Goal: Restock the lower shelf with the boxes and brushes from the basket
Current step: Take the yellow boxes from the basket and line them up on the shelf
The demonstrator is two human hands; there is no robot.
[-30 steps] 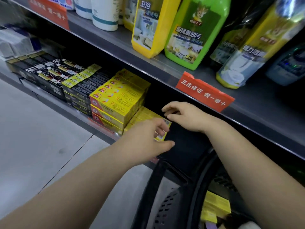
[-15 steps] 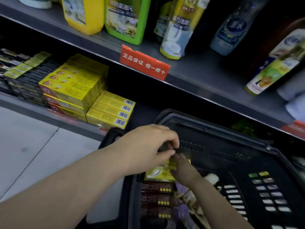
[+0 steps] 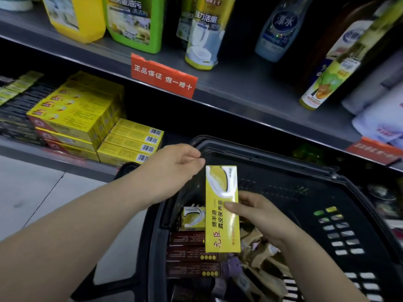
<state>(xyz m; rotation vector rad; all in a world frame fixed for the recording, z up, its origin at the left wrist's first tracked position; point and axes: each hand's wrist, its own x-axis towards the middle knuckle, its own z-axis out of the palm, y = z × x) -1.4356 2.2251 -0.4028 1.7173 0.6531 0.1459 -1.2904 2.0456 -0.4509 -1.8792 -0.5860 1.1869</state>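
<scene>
The lower shelf [image 3: 26, 154] and its stacked boxes [image 3: 130, 144] lie to our left. Our left hand [image 3: 174, 168], nearer it, is loose and empty beside the top of the yellow box [image 3: 222, 232]. Our right hand [image 3: 261, 216] grips that box upright over the basket [image 3: 272, 156].

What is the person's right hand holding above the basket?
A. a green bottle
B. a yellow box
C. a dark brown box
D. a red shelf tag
B: the right hand grips the yellow box by its edge, thumb on the front, above the black basket.
</scene>
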